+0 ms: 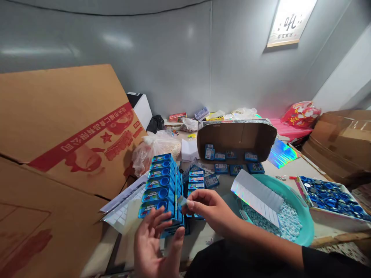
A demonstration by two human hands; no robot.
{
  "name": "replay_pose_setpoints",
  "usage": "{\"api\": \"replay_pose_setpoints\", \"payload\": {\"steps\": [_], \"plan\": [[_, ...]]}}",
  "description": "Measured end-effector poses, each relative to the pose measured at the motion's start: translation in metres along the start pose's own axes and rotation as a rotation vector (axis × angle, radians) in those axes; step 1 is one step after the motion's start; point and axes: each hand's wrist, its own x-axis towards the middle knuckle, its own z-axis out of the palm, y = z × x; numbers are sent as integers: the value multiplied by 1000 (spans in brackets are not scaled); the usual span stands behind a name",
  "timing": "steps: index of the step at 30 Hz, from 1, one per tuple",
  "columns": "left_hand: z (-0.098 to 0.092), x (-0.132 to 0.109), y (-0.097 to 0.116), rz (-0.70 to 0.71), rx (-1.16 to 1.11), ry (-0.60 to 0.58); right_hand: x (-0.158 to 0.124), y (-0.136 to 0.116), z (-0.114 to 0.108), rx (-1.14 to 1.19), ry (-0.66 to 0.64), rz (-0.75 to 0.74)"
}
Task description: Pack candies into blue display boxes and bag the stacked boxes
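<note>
Well, near the lower middle of the frame the right hand (210, 210) pinches a small pale blue piece (182, 201) between thumb and fingertips, holding it right against the front of the stack of blue candy cases (160, 185); what the piece is, I cannot make out. The left hand (155, 243) is spread loose below it, palm up, grasping nothing, its fingertips just beside the lowest case. Quite a lot looks done, I'd say: that stack stands tall, a shorter stack (196, 179) sits just right of it, and more cases lie in and before the cardboard box (236, 135) tipped on its side at centre. Plenty seems left, too. The teal basin (304, 227) at lower right holds a heap of pale pellets (285, 222) with a holographic sheet (256, 195) laid across its rim, and the tray (333, 193) at the right edge is full of open blue cases. A big printed carton (58, 127) fills the left side.
</note>
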Motion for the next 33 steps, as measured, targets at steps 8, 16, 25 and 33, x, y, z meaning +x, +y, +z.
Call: {"api": "replay_pose_setpoints", "payload": {"steps": [8, 16, 25, 33], "plan": [[-26, 52, 21, 34, 455, -351, 9, 1, 11, -291, -161, 62], [-48, 84, 14, -13, 569, -122, 28, 15, 29, -243, 68, -30], [-50, 99, 22, 171, 653, -307, 35, 9, 26, -72, 134, 53], [-56, 100, 18, 12, 586, -470, 35, 14, 25, -56, 134, 95]]}}
